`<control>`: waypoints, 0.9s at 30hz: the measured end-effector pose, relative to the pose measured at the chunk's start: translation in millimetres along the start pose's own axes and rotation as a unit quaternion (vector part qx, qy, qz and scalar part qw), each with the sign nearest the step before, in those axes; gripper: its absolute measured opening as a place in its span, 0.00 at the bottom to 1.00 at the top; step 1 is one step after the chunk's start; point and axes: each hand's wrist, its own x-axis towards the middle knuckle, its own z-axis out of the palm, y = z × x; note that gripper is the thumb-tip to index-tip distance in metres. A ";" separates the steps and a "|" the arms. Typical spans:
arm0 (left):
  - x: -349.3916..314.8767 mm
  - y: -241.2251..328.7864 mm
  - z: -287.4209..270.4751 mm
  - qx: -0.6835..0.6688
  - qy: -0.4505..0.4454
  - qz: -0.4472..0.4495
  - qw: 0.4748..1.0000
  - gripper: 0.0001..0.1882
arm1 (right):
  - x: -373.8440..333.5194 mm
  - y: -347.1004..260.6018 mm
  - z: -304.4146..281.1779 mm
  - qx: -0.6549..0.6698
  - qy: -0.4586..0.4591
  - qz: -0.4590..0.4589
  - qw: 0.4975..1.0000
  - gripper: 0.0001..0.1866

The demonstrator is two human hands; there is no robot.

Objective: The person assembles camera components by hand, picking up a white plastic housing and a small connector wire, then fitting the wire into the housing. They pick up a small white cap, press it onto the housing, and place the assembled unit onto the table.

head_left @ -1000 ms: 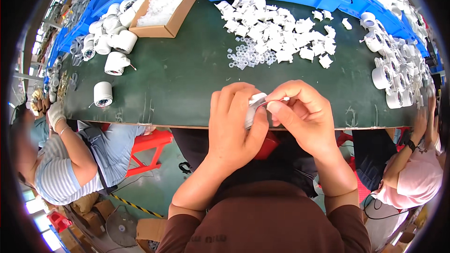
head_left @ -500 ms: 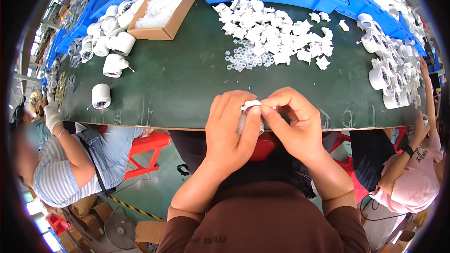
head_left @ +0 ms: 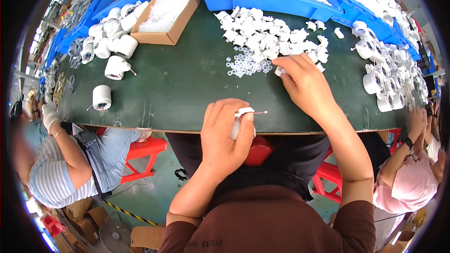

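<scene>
My left hand (head_left: 224, 136) is closed around a white cylindrical camera housing (head_left: 236, 129) at the table's front edge. On top of it a white bracket-like piece (head_left: 243, 111) shows, and a thin reddish wire with a small white plug (head_left: 265, 112) sticks out to the right. Farther forward, my right hand (head_left: 307, 86) has its thumb and fingertips on a small white plastic part (head_left: 280, 71). That part lies at the near edge of a heap of similar white parts (head_left: 262, 33), beside a scatter of clear plastic rings (head_left: 244, 62). My fingers partly hide both held things.
Blue bins (head_left: 272, 1) of white parts line the back. A cardboard box (head_left: 171, 37) holds translucent bits. White housings stand at left (head_left: 101, 97) and in a cluster at right (head_left: 373, 82). Co-workers sit on both sides; the left one wears a glove (head_left: 50, 116).
My right hand has left the housing and reached forward and right to the heap of white parts. My left hand keeps hold of the housing, whose wire now shows.
</scene>
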 end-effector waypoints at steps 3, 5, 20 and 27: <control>-1.4 -4.7 -3.9 -0.008 -0.004 0.007 1.000 0.06 | -9.0 -7.7 -9.0 0.144 0.002 0.076 0.987 0.19; -3.7 -7.0 -3.8 -0.134 -0.042 -0.041 0.989 0.07 | -15.5 -21.0 -9.7 0.278 0.003 0.156 0.948 0.18; 3.9 -1.7 -9.7 -0.176 -0.121 -0.020 0.977 0.06 | -31.3 -59.8 -13.4 0.453 -0.053 0.080 0.886 0.18; 1.4 -7.1 -2.3 -0.157 -0.056 -0.024 0.986 0.06 | -36.5 -58.3 -6.4 0.416 -0.012 0.129 0.900 0.19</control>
